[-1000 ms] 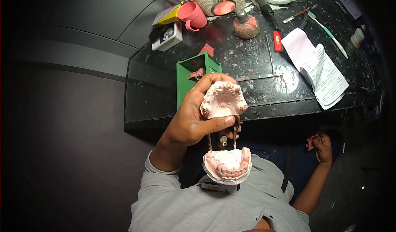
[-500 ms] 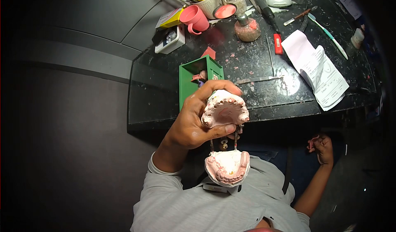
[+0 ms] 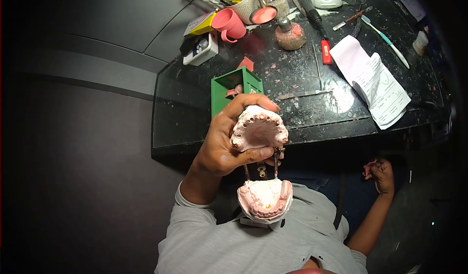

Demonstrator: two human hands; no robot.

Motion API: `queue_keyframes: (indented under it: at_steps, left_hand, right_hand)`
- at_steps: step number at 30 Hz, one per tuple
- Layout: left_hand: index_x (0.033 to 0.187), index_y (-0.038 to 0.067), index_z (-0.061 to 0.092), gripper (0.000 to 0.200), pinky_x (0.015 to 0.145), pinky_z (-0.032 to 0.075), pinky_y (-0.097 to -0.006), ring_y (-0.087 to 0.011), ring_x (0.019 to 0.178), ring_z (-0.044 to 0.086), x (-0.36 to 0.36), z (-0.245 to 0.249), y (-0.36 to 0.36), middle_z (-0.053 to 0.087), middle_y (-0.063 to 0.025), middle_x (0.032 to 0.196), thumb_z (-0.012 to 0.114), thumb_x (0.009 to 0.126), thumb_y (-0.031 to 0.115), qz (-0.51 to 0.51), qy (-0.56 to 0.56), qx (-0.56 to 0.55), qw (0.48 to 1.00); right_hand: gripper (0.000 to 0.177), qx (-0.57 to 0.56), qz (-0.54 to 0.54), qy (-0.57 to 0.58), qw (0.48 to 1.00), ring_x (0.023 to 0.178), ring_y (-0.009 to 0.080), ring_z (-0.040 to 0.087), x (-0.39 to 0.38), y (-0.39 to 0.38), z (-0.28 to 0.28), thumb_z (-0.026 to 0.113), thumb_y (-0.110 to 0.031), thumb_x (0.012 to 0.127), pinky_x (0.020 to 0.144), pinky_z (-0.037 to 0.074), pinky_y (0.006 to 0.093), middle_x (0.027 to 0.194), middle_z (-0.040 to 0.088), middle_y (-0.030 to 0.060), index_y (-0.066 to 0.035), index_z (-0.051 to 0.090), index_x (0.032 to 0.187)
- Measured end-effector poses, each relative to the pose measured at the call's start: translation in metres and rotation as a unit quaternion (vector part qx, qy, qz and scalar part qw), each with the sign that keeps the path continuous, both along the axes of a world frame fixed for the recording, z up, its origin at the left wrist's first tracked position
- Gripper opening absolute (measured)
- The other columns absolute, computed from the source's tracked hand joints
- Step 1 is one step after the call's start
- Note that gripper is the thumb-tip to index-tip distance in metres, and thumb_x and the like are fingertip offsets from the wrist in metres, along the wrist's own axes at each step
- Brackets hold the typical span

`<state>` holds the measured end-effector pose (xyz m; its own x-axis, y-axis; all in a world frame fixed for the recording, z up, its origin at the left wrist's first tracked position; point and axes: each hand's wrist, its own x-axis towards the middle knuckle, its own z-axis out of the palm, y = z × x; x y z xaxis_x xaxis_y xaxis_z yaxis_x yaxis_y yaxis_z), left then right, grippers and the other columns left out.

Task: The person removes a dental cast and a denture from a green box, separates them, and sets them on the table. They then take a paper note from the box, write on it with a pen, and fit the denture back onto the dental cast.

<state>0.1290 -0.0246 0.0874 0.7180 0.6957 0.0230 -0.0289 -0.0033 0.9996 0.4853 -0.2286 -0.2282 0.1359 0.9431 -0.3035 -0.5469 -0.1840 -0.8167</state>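
My left hand (image 3: 222, 145) grips a dental articulator (image 3: 276, 164) by its upper part, thumb under the upper plaster cast (image 3: 259, 128) and fingers behind it. Along that cast's ridge run several dark hollows. Below, on metal rods, hangs the lower cast (image 3: 265, 203), swung wide away from the upper one; it carries a pink rim with teeth. Off to the right and low, my right hand (image 3: 382, 176) is closed with curled fingers on a small thin pink piece (image 3: 368, 170), shaped like part of a denture plate.
Behind my left hand stands a green box (image 3: 219, 101) on the black bench (image 3: 183, 123). A folded paper form (image 3: 380, 91), a metal spatula (image 3: 304, 94), a toothbrush (image 3: 387, 42), a glass burner (image 3: 290, 35) and a pink mug (image 3: 229, 24) lie or stand around.
My left hand and the articulator have shifted slightly left in view. My right hand stays low at the side with the pink piece.
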Motion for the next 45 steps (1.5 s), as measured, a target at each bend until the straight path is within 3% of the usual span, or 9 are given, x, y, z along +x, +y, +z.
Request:
queue_keyframes:
  at_steps: [8, 11, 20, 29, 31, 32, 35, 37, 45]
  left_hand:
    - [0.128, 0.000, 0.049, 0.059, 0.078, 0.061, -0.0310, -0.0156, 0.089, 0.069, 0.000, -0.002, -0.001, 0.065, -0.0095, 0.103, 0.076, 0.077, -0.007, 0.021, 0.002, -0.016, 1.000]
    - [0.128, 0.000, 0.049, 0.058, 0.080, 0.061, -0.0314, -0.0157, 0.090, 0.069, -0.002, -0.005, 0.003, 0.065, -0.0096, 0.103, 0.076, 0.078, -0.007, 0.018, 0.017, 0.029, 0.999]
    - [0.129, 0.000, 0.047, 0.057, 0.080, 0.061, -0.0324, -0.0183, 0.092, 0.070, 0.000, -0.003, 0.000, 0.065, -0.0111, 0.103, 0.075, 0.080, -0.006, 0.027, -0.004, -0.024, 0.999]
    - [0.129, 0.000, 0.047, 0.055, 0.080, 0.061, -0.0325, -0.0161, 0.092, 0.069, -0.005, -0.003, 0.002, 0.065, -0.0108, 0.102, 0.074, 0.082, -0.005, 0.078, 0.040, 0.054, 0.995]
    - [0.129, 0.000, 0.041, 0.054, 0.074, 0.064, -0.0390, -0.0255, 0.086, 0.072, -0.004, -0.004, 0.002, 0.068, -0.0191, 0.093, 0.067, 0.082, -0.008, 0.075, 0.032, 0.060, 0.995]
    - [0.129, 0.000, 0.041, 0.054, 0.074, 0.064, -0.0390, -0.0255, 0.086, 0.072, -0.004, -0.005, 0.002, 0.068, -0.0191, 0.093, 0.067, 0.082, -0.008, 0.075, 0.030, 0.061, 0.995]
    - [0.129, 0.000, 0.042, 0.054, 0.074, 0.064, -0.0381, -0.0249, 0.087, 0.072, -0.008, -0.007, 0.001, 0.068, -0.0185, 0.093, 0.068, 0.082, -0.007, 0.084, 0.021, 0.075, 0.993]
    - [0.127, 0.000, 0.049, 0.054, 0.081, 0.059, -0.0281, -0.0136, 0.096, 0.066, -0.010, -0.006, -0.001, 0.060, -0.0089, 0.107, 0.076, 0.081, -0.003, 0.099, 0.026, 0.074, 0.992]
    - [0.126, 0.000, 0.049, 0.053, 0.081, 0.059, -0.0279, -0.0129, 0.097, 0.065, -0.013, -0.006, 0.000, 0.058, -0.0085, 0.107, 0.077, 0.081, -0.002, 0.081, 0.010, 0.085, 0.993]
  right_hand:
    - [0.023, -0.007, 0.007, -0.004, 1.000, 0.073, 0.0239, 0.071, 0.000, 0.000, 0.002, 0.070, -0.013, 0.092, 0.059, 0.058, 0.0284, 0.091, 0.070, 0.0190, 0.002, 0.059, 0.106]
    - [0.023, -0.008, -0.002, -0.003, 1.000, 0.073, 0.0237, 0.071, -0.001, 0.000, 0.001, 0.070, -0.012, 0.092, 0.059, 0.058, 0.0285, 0.091, 0.070, 0.0185, 0.002, 0.059, 0.106]
    - [0.025, 0.006, 0.002, 0.000, 1.000, 0.073, 0.0224, 0.071, -0.001, 0.000, 0.006, 0.071, -0.012, 0.091, 0.060, 0.059, 0.0283, 0.091, 0.071, 0.0173, 0.003, 0.059, 0.108]
    - [0.026, -0.002, 0.008, -0.002, 1.000, 0.073, 0.0215, 0.071, -0.001, 0.000, 0.004, 0.072, -0.013, 0.091, 0.060, 0.059, 0.0283, 0.092, 0.071, 0.0167, 0.002, 0.060, 0.108]
    - [0.027, -0.004, 0.010, -0.007, 1.000, 0.073, 0.0213, 0.071, 0.000, -0.001, 0.001, 0.072, -0.014, 0.091, 0.061, 0.059, 0.0284, 0.092, 0.071, 0.0163, 0.001, 0.059, 0.109]
    - [0.027, -0.003, 0.011, -0.009, 1.000, 0.073, 0.0213, 0.071, 0.001, -0.001, 0.001, 0.072, -0.014, 0.091, 0.061, 0.059, 0.0284, 0.092, 0.071, 0.0163, 0.001, 0.059, 0.109]
    - [0.028, 0.000, 0.009, -0.005, 1.000, 0.073, 0.0214, 0.071, 0.000, -0.001, 0.000, 0.073, -0.014, 0.091, 0.060, 0.060, 0.0285, 0.091, 0.071, 0.0159, 0.001, 0.059, 0.110]
    - [0.028, -0.003, 0.006, -0.008, 1.000, 0.073, 0.0218, 0.071, 0.000, -0.001, -0.001, 0.073, -0.015, 0.091, 0.060, 0.059, 0.0284, 0.091, 0.071, 0.0162, 0.000, 0.059, 0.110]
    - [0.027, -0.006, 0.010, -0.010, 1.000, 0.074, 0.0220, 0.071, 0.001, -0.001, -0.002, 0.072, -0.014, 0.091, 0.060, 0.059, 0.0285, 0.091, 0.071, 0.0169, 0.000, 0.059, 0.110]
